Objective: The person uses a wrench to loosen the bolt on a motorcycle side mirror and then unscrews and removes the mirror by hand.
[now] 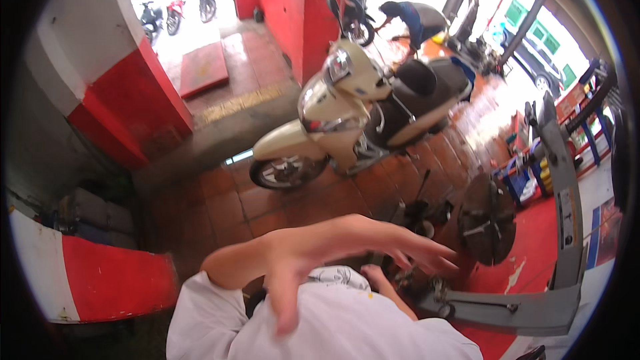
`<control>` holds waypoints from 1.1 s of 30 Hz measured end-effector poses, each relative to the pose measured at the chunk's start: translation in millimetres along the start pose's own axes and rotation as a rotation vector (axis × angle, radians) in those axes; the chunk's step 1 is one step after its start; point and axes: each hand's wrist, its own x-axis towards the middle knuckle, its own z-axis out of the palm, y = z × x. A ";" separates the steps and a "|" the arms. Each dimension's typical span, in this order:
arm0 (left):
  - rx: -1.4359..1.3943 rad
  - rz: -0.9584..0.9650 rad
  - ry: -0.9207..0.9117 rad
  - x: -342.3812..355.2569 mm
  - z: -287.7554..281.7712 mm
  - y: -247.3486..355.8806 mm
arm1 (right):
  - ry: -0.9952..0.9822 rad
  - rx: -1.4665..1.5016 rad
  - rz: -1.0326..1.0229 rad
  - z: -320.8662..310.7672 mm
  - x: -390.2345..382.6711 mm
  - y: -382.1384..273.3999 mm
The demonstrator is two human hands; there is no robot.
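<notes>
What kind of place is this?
Likely a motorcycle repair shop: a cream scooter with a dark seat stands on reddish floor tiles, a round dark metal turntable looks like part of a tyre changer, and a person in dark blue bends down near another motorbike.

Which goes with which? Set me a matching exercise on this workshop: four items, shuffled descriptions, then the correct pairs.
Items:
1. Scooter
2. Left hand
3. Round turntable
4. Person in the background

Descriptions:
A. Bent over, on the far side of the scooter
B. Dark, towards the right of the view
C. Cream-coloured bodywork
D. Open, with nothing in its grasp

Right pairs: 1-C, 2-D, 3-B, 4-A.
</notes>
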 end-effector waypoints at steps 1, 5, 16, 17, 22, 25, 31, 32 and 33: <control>-0.041 0.054 -0.069 17.5 13.8 7.4 | 0.008 0.025 0.009 -0.8 -2.6 8.9; -0.256 0.154 -0.248 58.9 31.8 -6.6 | 0.117 0.314 0.159 -14.5 -5.2 45.4; -0.478 0.161 -0.328 95.1 -28.3 -43.7 | 0.231 0.366 0.219 -7.8 -49.4 140.2; -0.473 0.145 -0.332 96.0 -43.7 -43.2 | 0.243 0.340 0.212 -4.4 -49.5 145.7; -0.246 -0.060 -0.154 64.3 -149.3 -59.7 | 0.382 0.834 0.370 6.4 -6.7 123.8; 0.027 -0.215 0.096 16.3 -224.9 -85.9 | 0.456 0.608 0.285 -11.4 24.5 61.7; 0.131 -0.473 0.696 -61.4 -326.8 -117.7 | 0.556 0.671 0.098 -2.6 51.0 -109.6; 0.359 -0.530 0.666 -60.1 -346.5 -122.8 | 0.581 0.600 0.063 1.0 56.6 -123.6; 0.345 -0.544 0.631 -55.6 -364.3 -124.6 | 0.586 0.565 0.060 0.7 62.1 -135.0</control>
